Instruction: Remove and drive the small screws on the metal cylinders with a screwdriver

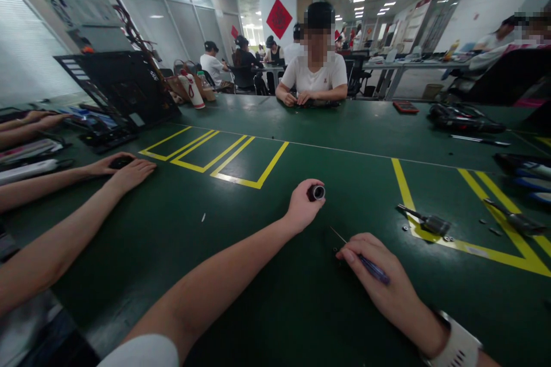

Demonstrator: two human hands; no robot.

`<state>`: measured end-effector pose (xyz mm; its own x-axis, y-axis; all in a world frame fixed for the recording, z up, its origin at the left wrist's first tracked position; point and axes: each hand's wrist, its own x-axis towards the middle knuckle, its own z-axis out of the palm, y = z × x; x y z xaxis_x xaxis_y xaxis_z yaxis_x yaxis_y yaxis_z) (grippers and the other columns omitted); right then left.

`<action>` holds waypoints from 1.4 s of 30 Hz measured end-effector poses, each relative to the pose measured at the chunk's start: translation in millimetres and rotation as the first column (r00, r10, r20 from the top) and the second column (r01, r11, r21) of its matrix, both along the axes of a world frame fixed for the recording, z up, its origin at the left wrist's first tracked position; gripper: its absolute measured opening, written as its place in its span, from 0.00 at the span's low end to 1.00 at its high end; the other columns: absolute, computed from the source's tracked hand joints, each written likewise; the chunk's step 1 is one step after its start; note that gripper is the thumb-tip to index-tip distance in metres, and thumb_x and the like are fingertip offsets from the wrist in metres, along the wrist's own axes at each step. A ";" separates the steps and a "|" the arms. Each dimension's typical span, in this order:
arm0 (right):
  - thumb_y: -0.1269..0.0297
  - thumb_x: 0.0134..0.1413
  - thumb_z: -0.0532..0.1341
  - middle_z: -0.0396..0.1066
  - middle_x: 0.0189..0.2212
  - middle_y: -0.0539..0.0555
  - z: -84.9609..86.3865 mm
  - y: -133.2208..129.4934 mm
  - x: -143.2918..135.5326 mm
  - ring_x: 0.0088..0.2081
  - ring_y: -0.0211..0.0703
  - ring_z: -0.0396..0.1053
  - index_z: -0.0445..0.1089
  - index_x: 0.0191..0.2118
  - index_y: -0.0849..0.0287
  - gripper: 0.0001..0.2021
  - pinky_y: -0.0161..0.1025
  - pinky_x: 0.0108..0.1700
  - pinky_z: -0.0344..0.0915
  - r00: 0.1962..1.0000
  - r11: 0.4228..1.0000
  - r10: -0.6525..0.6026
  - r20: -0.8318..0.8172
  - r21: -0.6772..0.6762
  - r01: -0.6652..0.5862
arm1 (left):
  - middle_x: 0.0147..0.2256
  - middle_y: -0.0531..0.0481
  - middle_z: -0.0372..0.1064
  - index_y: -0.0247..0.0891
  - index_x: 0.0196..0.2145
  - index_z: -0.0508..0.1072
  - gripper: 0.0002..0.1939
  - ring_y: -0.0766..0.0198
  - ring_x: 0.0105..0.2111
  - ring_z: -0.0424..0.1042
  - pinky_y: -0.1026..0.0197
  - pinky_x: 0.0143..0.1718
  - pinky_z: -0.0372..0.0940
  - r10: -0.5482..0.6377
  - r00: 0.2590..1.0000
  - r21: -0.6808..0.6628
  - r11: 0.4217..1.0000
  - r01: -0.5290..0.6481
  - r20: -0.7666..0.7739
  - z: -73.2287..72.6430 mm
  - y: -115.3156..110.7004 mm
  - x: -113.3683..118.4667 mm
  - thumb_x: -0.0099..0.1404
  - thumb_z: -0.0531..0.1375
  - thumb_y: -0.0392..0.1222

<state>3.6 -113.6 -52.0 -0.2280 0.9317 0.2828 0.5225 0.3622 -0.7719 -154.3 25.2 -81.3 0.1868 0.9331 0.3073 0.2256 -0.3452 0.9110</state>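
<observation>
In the head view, my left hand (303,206) is wrapped round a short dark cylinder (317,192), its round metal-rimmed opening facing me. My right hand (370,266) holds a screwdriver (373,269) by its purple handle, the thin shaft pointing up and left, short of the cylinder. A tiny dark ring (335,250) lies on the table beside my right fingertips. Further right, a black part with a metal shaft (430,223) rests across yellow tape, with small rings near it. A second similar part (519,221) lies at the right.
The green table (267,275) bears yellow tape outlines (236,180). At the left are a neighbour's hands (129,172) over a dark object. Across the table sits a person (316,77). A black bundle (465,118), a red case (405,107) and a white cup (192,92) stand farther back.
</observation>
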 end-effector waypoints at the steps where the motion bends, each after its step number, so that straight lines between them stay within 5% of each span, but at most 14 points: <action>1: 0.61 0.61 0.52 0.70 0.32 0.55 0.1 -0.6 0.4 0.36 0.45 0.68 0.71 0.34 0.55 0.12 0.42 0.37 0.68 1.000 1.000 -0.001 0.001 0.000 0.001 | 0.34 0.51 0.68 0.38 0.38 0.71 0.17 0.62 0.35 0.69 0.56 0.39 0.66 -0.003 1.000 0.000 1.000 0.003 -0.002 0.2 -0.5 -0.7 0.49 0.62 0.27; 12: 0.63 0.62 0.52 0.69 0.36 0.56 0.6 -4.4 -0.3 0.39 0.46 0.67 0.69 0.38 0.56 0.09 0.44 0.40 0.67 0.995 0.999 0.024 0.093 0.042 -0.028 | 0.34 0.51 0.67 0.36 0.38 0.70 0.16 0.63 0.34 0.69 0.57 0.39 0.66 -0.023 1.000 0.003 1.000 0.023 0.017 3.6 -5.4 -3.2 0.50 0.61 0.27; 28: 0.72 0.58 0.53 0.72 0.36 0.53 6.6 -12.5 -6.0 0.47 0.47 0.63 0.66 0.39 0.55 0.07 0.49 0.49 0.62 0.935 0.960 0.227 0.274 0.098 -0.262 | 0.33 0.52 0.68 0.36 0.38 0.71 0.17 0.63 0.34 0.69 0.57 0.39 0.66 -0.018 0.999 0.013 1.000 0.017 0.027 -1.1 -5.5 -3.0 0.49 0.62 0.27; 35: 0.82 0.50 0.53 0.71 0.37 0.53 0.1 -8.5 -7.1 0.44 0.46 0.64 0.66 0.38 0.56 0.15 0.46 0.44 0.64 0.922 0.953 0.226 0.313 0.124 -0.276 | 0.33 0.52 0.68 0.36 0.37 0.71 0.17 0.63 0.34 0.69 0.58 0.38 0.66 -0.013 1.000 0.019 1.000 0.013 0.021 -3.2 -4.2 -1.9 0.49 0.61 0.26; 42: 0.80 0.52 0.53 0.70 0.40 0.55 -5.3 -7.7 -3.2 0.45 0.47 0.66 0.65 0.41 0.55 0.15 0.48 0.45 0.66 0.954 0.969 0.161 0.252 0.146 -0.202 | 0.33 0.51 0.68 0.36 0.38 0.71 0.17 0.63 0.34 0.69 0.59 0.38 0.66 -0.021 1.000 0.016 1.000 0.021 0.015 -4.4 -3.2 -1.9 0.49 0.61 0.27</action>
<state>0.4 -121.3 -57.4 -0.4679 0.8119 0.3491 0.5962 0.5815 -0.5535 -156.3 22.0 -85.7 0.2011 0.9243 0.3245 0.2044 -0.3636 0.9089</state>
